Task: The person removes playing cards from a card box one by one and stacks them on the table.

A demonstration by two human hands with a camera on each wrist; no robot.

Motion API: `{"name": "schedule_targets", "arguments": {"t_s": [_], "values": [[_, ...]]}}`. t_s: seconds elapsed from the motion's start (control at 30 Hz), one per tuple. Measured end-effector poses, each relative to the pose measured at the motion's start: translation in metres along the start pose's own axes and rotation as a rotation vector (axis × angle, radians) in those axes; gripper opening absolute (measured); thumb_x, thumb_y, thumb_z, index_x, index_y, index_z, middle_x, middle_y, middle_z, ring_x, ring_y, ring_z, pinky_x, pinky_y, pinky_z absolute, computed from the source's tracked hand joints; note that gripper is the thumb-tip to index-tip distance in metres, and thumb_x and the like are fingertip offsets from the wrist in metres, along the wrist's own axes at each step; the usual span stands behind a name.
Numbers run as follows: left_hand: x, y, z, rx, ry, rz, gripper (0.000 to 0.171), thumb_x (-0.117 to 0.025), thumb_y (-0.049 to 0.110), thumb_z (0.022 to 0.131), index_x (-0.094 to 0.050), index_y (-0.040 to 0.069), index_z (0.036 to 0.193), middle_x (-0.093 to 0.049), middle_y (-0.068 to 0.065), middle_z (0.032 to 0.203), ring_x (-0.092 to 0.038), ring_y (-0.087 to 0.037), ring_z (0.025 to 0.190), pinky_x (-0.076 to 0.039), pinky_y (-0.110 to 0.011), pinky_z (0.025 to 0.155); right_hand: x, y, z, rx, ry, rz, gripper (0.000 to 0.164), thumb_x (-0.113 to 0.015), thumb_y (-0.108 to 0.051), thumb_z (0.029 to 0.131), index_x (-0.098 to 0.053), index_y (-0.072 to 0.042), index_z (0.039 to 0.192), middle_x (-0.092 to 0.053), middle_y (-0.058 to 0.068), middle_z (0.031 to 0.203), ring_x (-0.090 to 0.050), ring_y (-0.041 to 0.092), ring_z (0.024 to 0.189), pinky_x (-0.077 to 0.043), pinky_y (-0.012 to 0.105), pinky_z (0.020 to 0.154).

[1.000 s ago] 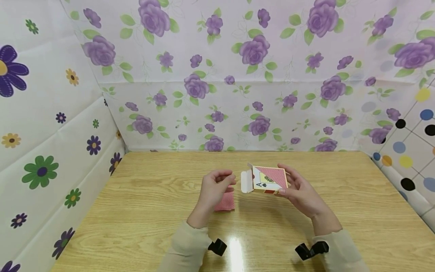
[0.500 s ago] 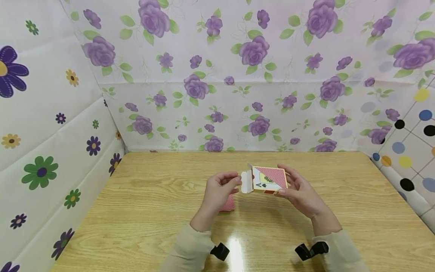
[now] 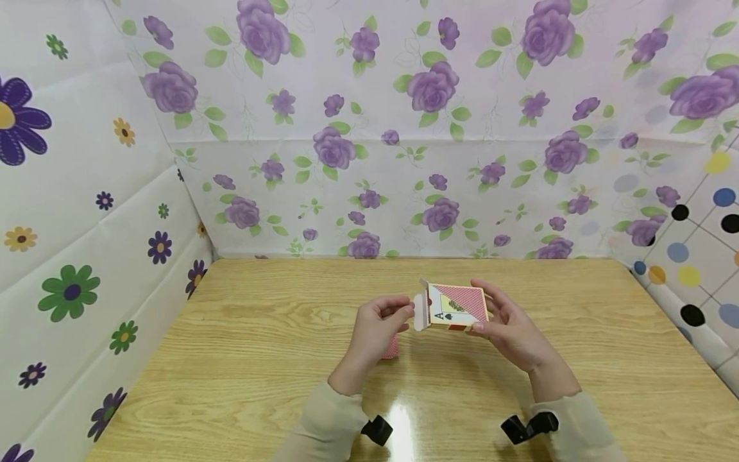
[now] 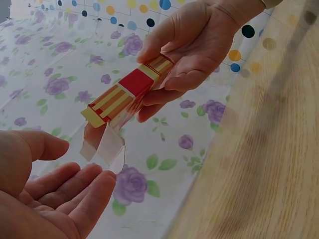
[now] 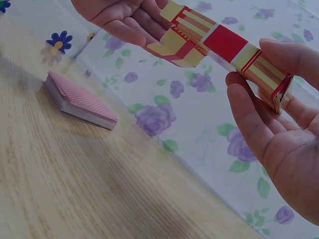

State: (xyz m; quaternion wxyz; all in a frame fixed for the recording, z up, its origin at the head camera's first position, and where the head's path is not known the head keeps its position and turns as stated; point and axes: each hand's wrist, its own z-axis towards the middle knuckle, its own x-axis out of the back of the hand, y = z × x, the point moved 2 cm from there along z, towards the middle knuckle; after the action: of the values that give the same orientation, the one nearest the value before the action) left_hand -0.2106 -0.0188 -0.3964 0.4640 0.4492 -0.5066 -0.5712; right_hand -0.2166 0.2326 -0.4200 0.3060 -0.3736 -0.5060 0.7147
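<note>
My right hand (image 3: 510,327) grips a playing card box (image 3: 458,303) above the table by its right end, thumb on the near side. The ace of spades print faces up, and the box's striped edge (image 4: 135,83) shows in the left wrist view. At its left end the lid flap (image 4: 110,148) stands out, unfolded. Fingertips of my left hand (image 3: 378,324) touch that flap; in the left wrist view the fingers are nearly straight and the thumb is apart from it. A deck of cards (image 5: 79,102), red-patterned back up, lies on the table, partly hidden behind my left hand in the head view.
The wooden table (image 3: 248,359) spreads around both hands. A floral cloth (image 3: 392,186) hangs behind its far edge, with a flowered sheet (image 3: 81,218) at the left and a dotted one (image 3: 693,256) at the right.
My left hand has moved right, from over the deck to the box's flap. The flap now leans more toward the box's opening. My right hand holds the box in the same place.
</note>
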Motion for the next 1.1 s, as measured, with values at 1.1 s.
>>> {"name": "schedule_targets", "arguments": {"t_s": [1.1], "values": [[-0.011,-0.008,-0.002,0.056,-0.038,0.007,0.029,-0.064,0.011,0.09,-0.063,-0.006,0.113,-0.065,-0.021,0.107,-0.066,-0.02,0.093,-0.057,-0.027,0.074,-0.006,-0.001,0.001,-0.005,-0.026,0.014,0.074,-0.049,0.012,0.09,-0.015,-0.013,0.15,-0.044,0.004,0.133,-0.057,0.016,0.11,-0.053,0.029,0.087]]}}
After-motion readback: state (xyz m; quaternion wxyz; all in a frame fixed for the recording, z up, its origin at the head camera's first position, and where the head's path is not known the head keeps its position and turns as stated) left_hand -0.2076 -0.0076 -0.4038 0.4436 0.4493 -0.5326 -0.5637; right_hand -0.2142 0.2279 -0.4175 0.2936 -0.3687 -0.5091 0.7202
